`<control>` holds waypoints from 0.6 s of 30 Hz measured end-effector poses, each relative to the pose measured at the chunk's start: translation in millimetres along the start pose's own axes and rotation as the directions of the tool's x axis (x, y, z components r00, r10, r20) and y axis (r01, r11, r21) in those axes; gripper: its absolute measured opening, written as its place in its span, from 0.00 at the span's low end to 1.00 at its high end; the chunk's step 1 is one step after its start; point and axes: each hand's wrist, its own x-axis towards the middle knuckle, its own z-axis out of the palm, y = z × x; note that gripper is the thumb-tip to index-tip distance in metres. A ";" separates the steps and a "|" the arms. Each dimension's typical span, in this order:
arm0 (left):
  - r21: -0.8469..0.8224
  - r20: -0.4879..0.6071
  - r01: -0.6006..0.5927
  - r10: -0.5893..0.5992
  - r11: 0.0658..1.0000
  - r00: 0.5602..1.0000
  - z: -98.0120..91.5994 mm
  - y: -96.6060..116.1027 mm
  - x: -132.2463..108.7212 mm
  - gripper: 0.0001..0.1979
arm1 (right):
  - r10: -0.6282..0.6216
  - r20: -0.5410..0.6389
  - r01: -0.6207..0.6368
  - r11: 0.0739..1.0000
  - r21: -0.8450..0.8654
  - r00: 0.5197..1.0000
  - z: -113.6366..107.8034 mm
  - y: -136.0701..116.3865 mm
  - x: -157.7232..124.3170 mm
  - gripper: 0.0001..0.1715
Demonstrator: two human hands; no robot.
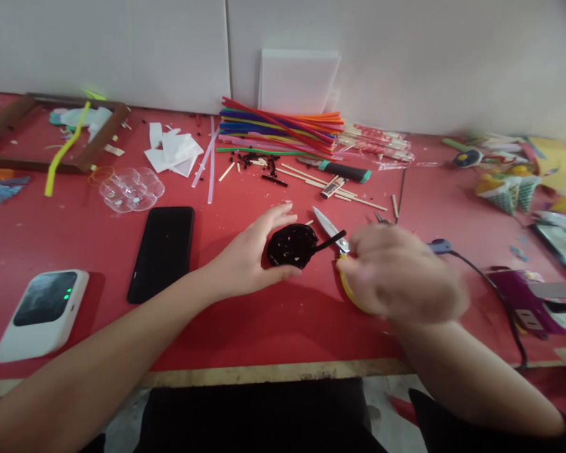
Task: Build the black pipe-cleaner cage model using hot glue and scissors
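Observation:
My left hand (pixel 249 255) curves round a black round piece (pixel 290 246), with the thumb at its near side and the fingers at its far side. Light specks dot the piece, and a short black stem (pixel 330 241) sticks out of it to the right. My right hand (pixel 400 274) is smeared by motion, so its fingers cannot be made out. It hovers over the handles of a pair of yellow-handled scissors (pixel 327 225), whose blades point away to the upper left. The scissors' handles are partly hidden beneath that hand.
Behind lie colourful pipe cleaners (pixel 278 129), a utility knife (pixel 346 171), thin wooden sticks (pixel 368 200) and white paper pieces (pixel 182 151). To the left are a black phone (pixel 163 251), a white device (pixel 42 314) and a clear plastic palette (pixel 132 189). A dark cable (pixel 488 283) runs at right.

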 end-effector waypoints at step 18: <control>0.183 -0.309 0.083 -0.022 0.980 0.951 1.6 9.8 2.6 0.25 | 0.373 -0.010 -0.360 0.902 0.237 0.928 31.6 7.6 2.9 0.08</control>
